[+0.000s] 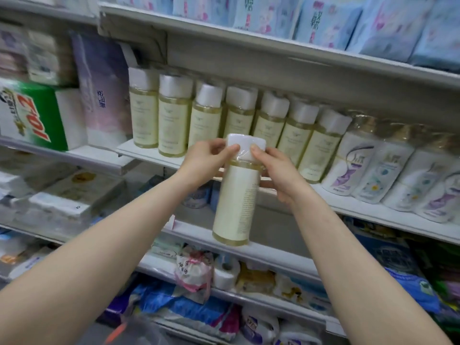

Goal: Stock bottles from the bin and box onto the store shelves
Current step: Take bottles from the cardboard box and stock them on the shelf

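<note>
I hold one tall bottle (pixel 235 202) with a cream label, yellowish liquid and a white cap upright in front of the middle shelf (pixel 373 212). My left hand (pixel 207 161) pinches its neck and cap from the left. From the right, my right hand (pixel 276 171) grips the neck, thumb on the cap. Behind the held bottle stands a row of several matching bottles (pixel 206 120) on that shelf, wrapped in clear film.
White body-wash bottles (pixel 380 168) fill the shelf's right part. Tissue packs (pixel 102 90) and a green box (pixel 34 115) sit to the left. Blue packs (pixel 323 23) line the top shelf. Lower shelves hold bags and paper rolls (pixel 225 272).
</note>
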